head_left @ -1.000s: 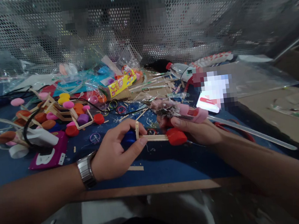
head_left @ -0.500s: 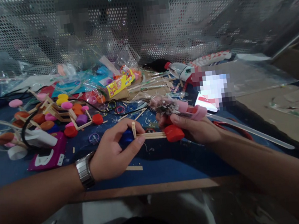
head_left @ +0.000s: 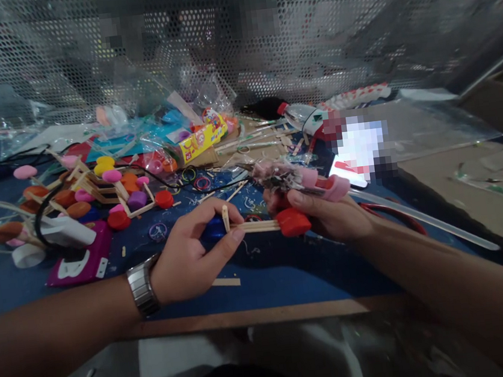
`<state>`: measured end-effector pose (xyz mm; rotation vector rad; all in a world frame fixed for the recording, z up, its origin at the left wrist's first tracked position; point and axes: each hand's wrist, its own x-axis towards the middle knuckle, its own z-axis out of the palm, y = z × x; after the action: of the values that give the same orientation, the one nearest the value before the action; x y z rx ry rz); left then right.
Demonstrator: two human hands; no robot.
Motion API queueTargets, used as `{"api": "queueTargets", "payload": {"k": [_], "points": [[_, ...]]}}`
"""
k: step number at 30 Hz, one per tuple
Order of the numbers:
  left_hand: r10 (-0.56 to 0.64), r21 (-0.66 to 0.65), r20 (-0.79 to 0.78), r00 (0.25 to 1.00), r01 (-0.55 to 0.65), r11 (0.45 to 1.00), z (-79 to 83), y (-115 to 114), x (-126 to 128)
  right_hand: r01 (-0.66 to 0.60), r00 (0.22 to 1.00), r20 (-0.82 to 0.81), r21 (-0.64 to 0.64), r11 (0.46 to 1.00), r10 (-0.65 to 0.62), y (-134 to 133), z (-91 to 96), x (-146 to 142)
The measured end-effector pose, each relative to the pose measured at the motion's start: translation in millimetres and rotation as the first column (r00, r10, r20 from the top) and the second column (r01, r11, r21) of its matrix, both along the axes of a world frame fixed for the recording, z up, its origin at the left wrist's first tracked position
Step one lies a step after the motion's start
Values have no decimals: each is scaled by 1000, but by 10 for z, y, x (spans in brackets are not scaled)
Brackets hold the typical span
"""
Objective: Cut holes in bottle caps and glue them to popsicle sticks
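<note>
Between thumb and fingers, my left hand [head_left: 197, 249] pinches a small frame of thin wooden sticks [head_left: 260, 226]. One short stick stands upright by the fingertips. A red bottle cap [head_left: 293, 222] sits on the frame's right end, and a blue cap [head_left: 214, 229] shows behind the left thumb. My right hand [head_left: 327, 213] is closed around a pink hot glue gun [head_left: 307, 179] smeared with grey residue. Its nozzle points left, above the sticks, and a clear glue stick [head_left: 437, 222] trails out behind. The right thumb is close to the red cap; whether it touches is unclear.
Stick frames with colourful caps [head_left: 137, 200] stand at the left, beside a purple-and-white device [head_left: 80, 256] with cables. Behind are a yellow packet [head_left: 204, 138], a plastic bottle [head_left: 307, 118] and a lit phone [head_left: 354, 155]. Cardboard [head_left: 473, 181] lies right. A perforated metal screen [head_left: 217, 47] rises behind.
Almost nothing differs. Both hands keep their hold on the stick frame and the glue gun, with only a slight shift of the view.
</note>
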<state>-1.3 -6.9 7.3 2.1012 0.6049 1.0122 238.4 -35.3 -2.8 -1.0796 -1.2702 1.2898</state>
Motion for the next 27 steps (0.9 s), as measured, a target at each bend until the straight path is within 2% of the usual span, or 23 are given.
{"api": "queueTargets", "payload": {"k": [12, 27], "points": [[1, 3, 5, 1000, -1, 1000, -3, 1, 7, 29, 999, 32, 1, 1000, -29, 7, -3, 6], [-2, 0, 2, 1000, 2, 1000, -17, 11, -5, 38, 999, -8, 10, 999, -38, 16, -6, 4]]}}
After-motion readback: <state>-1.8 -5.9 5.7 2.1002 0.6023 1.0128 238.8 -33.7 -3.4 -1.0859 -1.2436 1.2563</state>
